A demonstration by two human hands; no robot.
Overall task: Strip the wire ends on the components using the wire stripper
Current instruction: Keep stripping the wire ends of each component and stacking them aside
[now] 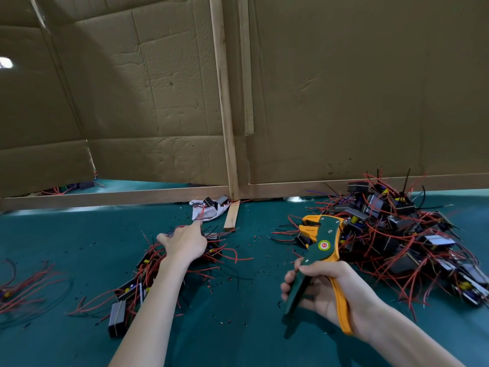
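Layout: right grip [325, 290] holds wire stripper [321, 250] above the counter [238, 300], tool head ahead of the grip. Just right of and beyond it sits the component pile [397, 234]. Under and around left grip [182, 243] lies a smaller pile [148, 274], with loose wires [26, 287] far left of it. Ahead of left grip: bag [209, 210], wood strip [232, 214], then cardboard wall [344, 88].

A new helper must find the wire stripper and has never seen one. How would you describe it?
On the green table, look to the big pile of black components with red wires on the right. Just in front of it, the right hand grips the wire stripper. It is the only green and orange tool there, with a round red sticker on its side.
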